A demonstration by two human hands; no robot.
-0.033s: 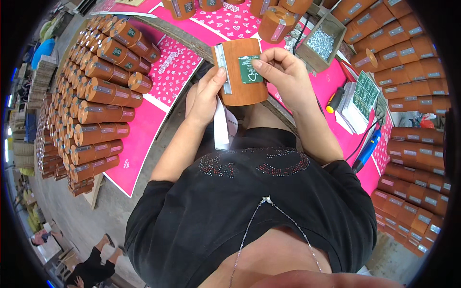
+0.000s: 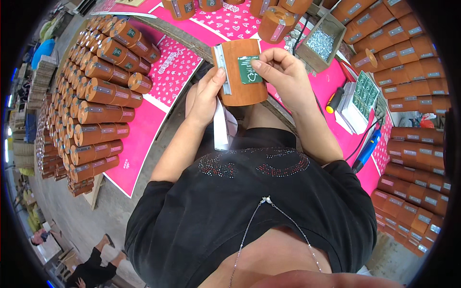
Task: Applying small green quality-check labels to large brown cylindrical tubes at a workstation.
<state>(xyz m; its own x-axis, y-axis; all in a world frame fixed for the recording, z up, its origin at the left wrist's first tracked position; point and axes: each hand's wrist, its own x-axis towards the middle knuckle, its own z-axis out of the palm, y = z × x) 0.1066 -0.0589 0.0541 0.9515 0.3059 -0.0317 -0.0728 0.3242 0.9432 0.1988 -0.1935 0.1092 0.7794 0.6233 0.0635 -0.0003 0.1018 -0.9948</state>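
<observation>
A reddish-brown wooden cylinder is held up in front of my chest. A silvery metal strip runs along its left side. My left hand grips the cylinder by that side, thumb on the metal strip. On the cylinder's upper face is a green sticker with white print. My right hand has its thumb on the sticker's upper right edge, the index finger curled close by; the other fingertips are partly hidden. A narrow white paper strip hangs below my left hand, its upper end hidden.
Stacked wooden cylinders fill the left table, and more piles rise at right. On the pink-covered table are a wooden box of small metal parts, a screwdriver, sticker sheets and a blue-handled tool. Another person is at lower left.
</observation>
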